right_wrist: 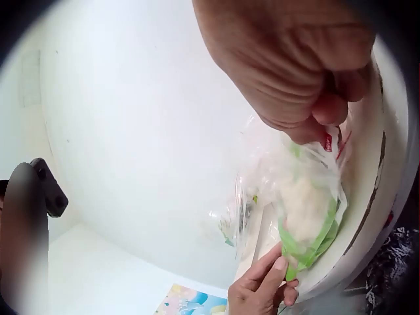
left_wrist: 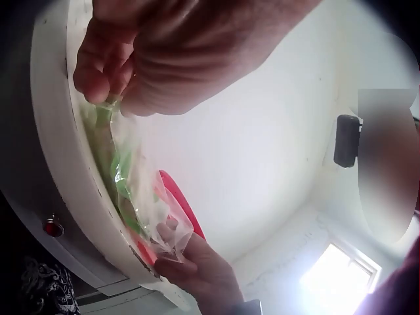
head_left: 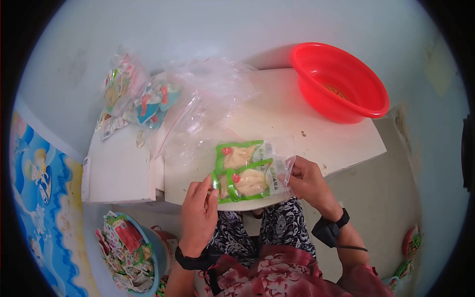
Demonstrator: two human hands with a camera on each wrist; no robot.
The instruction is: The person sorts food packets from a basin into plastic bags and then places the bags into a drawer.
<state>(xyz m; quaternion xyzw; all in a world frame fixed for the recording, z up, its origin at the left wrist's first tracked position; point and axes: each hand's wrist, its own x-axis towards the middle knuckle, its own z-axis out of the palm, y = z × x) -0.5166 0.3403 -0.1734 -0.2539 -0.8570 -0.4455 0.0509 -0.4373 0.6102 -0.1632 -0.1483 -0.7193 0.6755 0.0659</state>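
Note:
A clear plastic bag (head_left: 286, 163) holding green-edged packets (head_left: 250, 182) with pale contents lies at the table's front edge. My left hand (head_left: 199, 214) pinches its left end, at the green edge of a packet. At the other end, my right hand (head_left: 310, 184) pinches the clear plastic. In the left wrist view the left hand (left_wrist: 177, 56) has thumb and fingers closed on the bag's corner. The right wrist view shows the right hand (right_wrist: 295, 65) gripping the opposite corner, its fingertips partly hidden.
Empty clear bags (head_left: 210, 94) lie behind on the white table (head_left: 277, 111). A red basin (head_left: 341, 111) stands at the back right. Filled bags (head_left: 118, 89) rest at the back left. A blue bucket (head_left: 157, 257) full of small packets stands on the floor at the left.

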